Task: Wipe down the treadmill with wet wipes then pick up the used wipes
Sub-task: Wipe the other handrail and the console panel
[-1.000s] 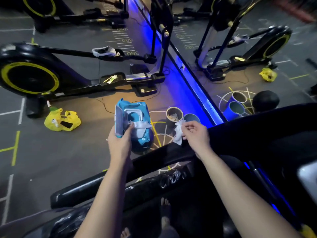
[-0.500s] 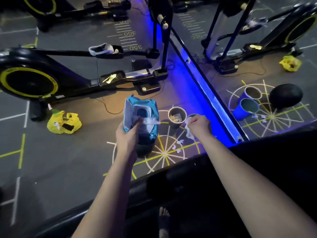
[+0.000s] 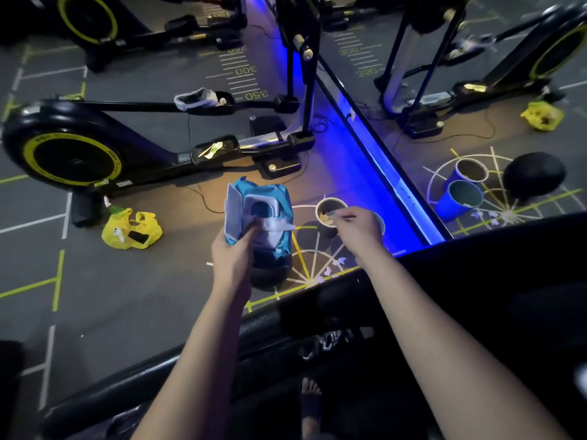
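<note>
My left hand (image 3: 233, 254) grips a blue pack of wet wipes (image 3: 258, 217) with its white lid flipped open and a wipe sticking out of the slot. My right hand (image 3: 360, 228) has its fingers curled over a dark cup (image 3: 330, 207) on the floor, pinching what looks like a crumpled used wipe, mostly hidden by the fingers. The black treadmill handrail (image 3: 317, 300) crosses below both forearms. Small white scraps (image 3: 333, 269) lie on the floor near the rail.
An elliptical trainer (image 3: 73, 150) stands at the left, with a yellow plastic bag (image 3: 131, 230) beside it. A mirror wall with a blue light strip (image 3: 381, 160) runs diagonally at right, reflecting blue cups and a black ball. My foot (image 3: 309, 395) shows on the treadmill.
My right hand has moved the white wipe forward over the dark cup, and the wipe now barely shows. My left hand keeps holding the wipes pack. The camera view tilted slightly.
</note>
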`<state>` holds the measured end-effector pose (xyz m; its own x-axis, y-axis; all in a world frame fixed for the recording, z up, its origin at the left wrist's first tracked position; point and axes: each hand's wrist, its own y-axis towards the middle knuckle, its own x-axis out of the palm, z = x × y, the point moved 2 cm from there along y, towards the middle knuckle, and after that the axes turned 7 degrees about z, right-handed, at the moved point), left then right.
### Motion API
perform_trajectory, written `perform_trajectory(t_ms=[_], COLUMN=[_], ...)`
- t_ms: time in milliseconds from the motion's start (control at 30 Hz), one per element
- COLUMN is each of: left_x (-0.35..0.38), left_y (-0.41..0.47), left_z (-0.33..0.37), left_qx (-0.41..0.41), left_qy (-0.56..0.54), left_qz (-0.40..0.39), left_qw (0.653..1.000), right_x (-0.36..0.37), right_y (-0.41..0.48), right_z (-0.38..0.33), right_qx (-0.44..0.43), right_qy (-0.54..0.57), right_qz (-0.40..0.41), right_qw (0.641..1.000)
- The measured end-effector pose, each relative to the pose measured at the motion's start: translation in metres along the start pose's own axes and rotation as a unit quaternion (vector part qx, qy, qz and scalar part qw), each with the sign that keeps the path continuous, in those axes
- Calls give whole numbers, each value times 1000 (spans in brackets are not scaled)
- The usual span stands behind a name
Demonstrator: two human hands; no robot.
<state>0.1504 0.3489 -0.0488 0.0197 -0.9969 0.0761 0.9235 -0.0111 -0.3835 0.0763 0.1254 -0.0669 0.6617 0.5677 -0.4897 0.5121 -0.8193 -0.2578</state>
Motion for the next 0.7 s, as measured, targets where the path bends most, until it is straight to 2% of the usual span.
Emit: perform_trajectory(t_ms=[100, 267, 467, 700], left_x=[-32, -106, -220, -318], left_y=[-16, -46, -79, -121], left_z=[7, 17, 28, 20], left_qx=[17, 35, 52, 4], left_qy=[-23, -62, -78, -88], left_qz=[-22, -55, -57, -50], left_qw=[999, 996, 994, 995], right_x=[1, 28, 85, 118], right_y=[-56, -179, -317, -400], right_z=[-18, -54, -67, -57], right_qx=[-28, -163, -296, -313], right_qy=[73, 151, 60, -16], right_qz=[22, 3, -66, -70], right_qw=[997, 975, 951, 947])
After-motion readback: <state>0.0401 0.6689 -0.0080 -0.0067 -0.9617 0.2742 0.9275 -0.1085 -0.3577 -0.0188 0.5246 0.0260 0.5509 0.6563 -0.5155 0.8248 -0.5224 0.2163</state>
